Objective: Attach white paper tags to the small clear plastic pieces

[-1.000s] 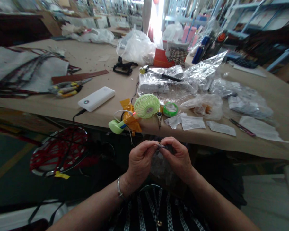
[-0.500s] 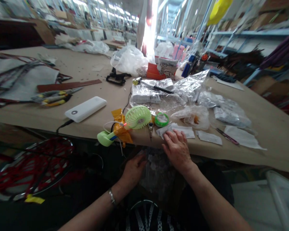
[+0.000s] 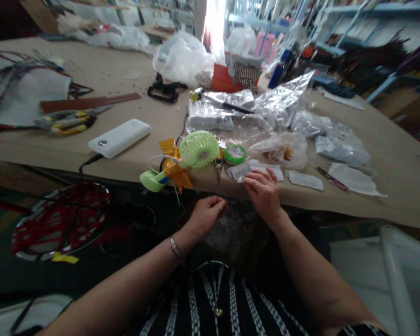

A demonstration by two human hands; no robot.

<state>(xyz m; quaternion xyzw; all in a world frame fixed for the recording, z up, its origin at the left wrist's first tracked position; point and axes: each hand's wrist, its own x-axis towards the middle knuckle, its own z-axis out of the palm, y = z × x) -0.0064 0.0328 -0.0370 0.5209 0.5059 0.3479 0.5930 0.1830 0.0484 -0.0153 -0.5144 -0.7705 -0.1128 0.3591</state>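
We identify a tan-topped table (image 3: 108,70). Along its front edge, left to right, we find a white power bank (image 3: 121,137), a green fan (image 3: 199,149), a round green container (image 3: 234,154), paper slips (image 3: 238,171) and a slim tool (image 3: 332,179). At the left, we locate pliers (image 3: 70,123) beside a brown strip (image 3: 91,101); farther back, a white plastic bag (image 3: 184,56).

A green fan and a white power bank among the clutter on my feed
Near the front edge of the desk (image 3: 381,156), I see the green fan (image 3: 199,148) with amber tape (image 3: 178,176) by its handle, and to its left the white power bank (image 3: 119,138), a black cable (image 3: 90,160) at its near end. Farther left I make out yellow-and-grey hand tools (image 3: 70,122) just before a brown strip (image 3: 91,102). Behind the fan, a black-handled tool (image 3: 220,101) lies across clear-wrapped packets (image 3: 210,122); a whitish plastic bag (image 3: 183,58) sits beyond.
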